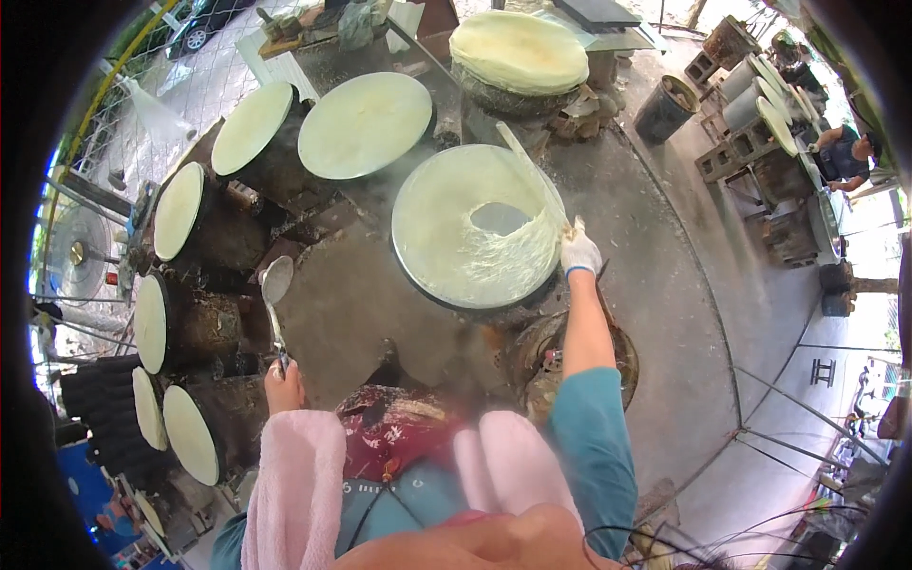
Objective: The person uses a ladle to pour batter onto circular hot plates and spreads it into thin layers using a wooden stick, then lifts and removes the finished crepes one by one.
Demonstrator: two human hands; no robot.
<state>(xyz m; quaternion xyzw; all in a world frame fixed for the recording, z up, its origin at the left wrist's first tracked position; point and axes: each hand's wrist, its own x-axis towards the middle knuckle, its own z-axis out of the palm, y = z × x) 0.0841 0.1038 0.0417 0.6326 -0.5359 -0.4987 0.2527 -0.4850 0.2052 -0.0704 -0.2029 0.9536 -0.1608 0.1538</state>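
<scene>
In front of me a large round pan (429, 211) is covered by a pale, thin sheet of batter. Right of its middle the sheet has a torn-looking hole (501, 218) showing bare grey surface, with wrinkled batter (508, 252) below it. My right hand (580, 252), in a white glove, is closed at the pan's right edge round the near end of a long, flat pale stick (522, 157). The stick slants across the sheet and past the far rim. Low on the left, my bare left hand (285, 387) grips the handle of a batter-smeared ladle (276, 280).
Several sheet-covered round pans (365, 125) stand on drum-like stoves in an arc to my left. A thick pale stack of sheets (519, 53) sits at the far side. Right of it is a dark bucket (667, 109). Another person (844, 155) works at far right.
</scene>
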